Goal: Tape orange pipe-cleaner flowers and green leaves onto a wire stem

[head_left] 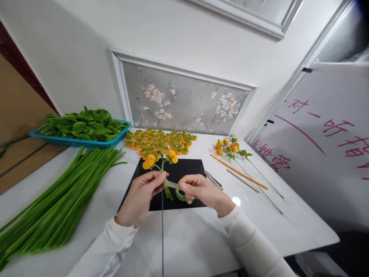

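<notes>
My left hand (140, 195) pinches a green flower stem (162, 167) that carries two small orange pumpkin-like blooms (149, 161). A long thin wire (162, 238) runs down from the pinch toward the table's front edge. Between thumb and fingers, my right hand (198, 190) grips a roll of green floral tape (181, 195). From the roll a pale strip of tape (172, 184) stretches across to the stem at my left fingertips. Below both hands lies a black mat (184, 167).
A blue tray (77, 143) of fuzzy green leaves stands back left, above a bundle of green pipe cleaners (63, 204). Rows of orange pieces (161, 140) line the back. To the right lie cutters (213, 180), an orange stick (239, 172), a tan stick (242, 181) and finished-looking stems (227, 145).
</notes>
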A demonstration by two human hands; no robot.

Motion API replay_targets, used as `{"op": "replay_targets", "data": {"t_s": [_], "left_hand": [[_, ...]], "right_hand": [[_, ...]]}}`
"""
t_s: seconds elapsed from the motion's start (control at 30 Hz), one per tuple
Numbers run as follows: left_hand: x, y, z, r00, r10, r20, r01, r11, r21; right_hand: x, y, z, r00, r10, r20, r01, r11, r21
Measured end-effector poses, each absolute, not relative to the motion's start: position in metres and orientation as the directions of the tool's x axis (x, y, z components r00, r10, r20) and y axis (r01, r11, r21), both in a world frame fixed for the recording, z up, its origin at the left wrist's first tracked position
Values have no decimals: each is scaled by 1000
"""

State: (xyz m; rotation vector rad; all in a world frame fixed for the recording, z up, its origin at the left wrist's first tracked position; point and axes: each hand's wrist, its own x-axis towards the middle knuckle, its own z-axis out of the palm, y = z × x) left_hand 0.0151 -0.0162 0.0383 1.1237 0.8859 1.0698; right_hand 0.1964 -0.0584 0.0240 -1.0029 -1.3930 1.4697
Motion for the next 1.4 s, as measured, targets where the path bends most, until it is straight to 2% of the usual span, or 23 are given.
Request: {"op": "replay_targets", "data": {"t_s": [0.1, 0.2, 0.4, 0.5, 0.67, 0.77, 0.87, 0.97, 1.1, 1.4], "left_hand": [[14, -12, 37, 255, 966, -51, -196, 104, 975], [16, -11, 34, 257, 964, -64, -160, 108, 981], [29, -10, 31, 294, 951, -90, -166, 144, 976], [37, -9, 38, 315, 944, -100, -192, 166, 967], [45, -7, 58, 337, 938, -79, -187, 149, 971], [44, -7, 67, 316, 947, -57, -164, 114, 980], [38, -6, 70, 292, 955, -53, -129, 95, 987], [32, -4, 66, 281, 958, -65, -122, 103, 987], [27, 3, 59, 286, 953, -100, -129, 141, 981], [20, 14, 39, 294, 937, -188, -139, 236, 962]], "right_hand": [[207, -67, 21, -274, 956, 101, 313, 188, -931], [216, -77, 14, -184, 956, 230, 631, 294, -718], [232, -101, 5, -92, 957, 274, 877, 208, -433], [239, -109, 4, -100, 956, 274, 917, 196, -346], [247, -116, -3, -163, 940, 299, 914, 258, -314], [249, -119, -5, -172, 932, 319, 936, 255, -241], [247, -121, -4, -140, 903, 405, 969, 210, -133], [245, -119, -4, -111, 857, 503, 981, 177, -84], [243, -111, -14, -89, 882, 463, 974, 173, -143], [254, -106, -22, 33, 939, 342, 970, 52, -236]]}}
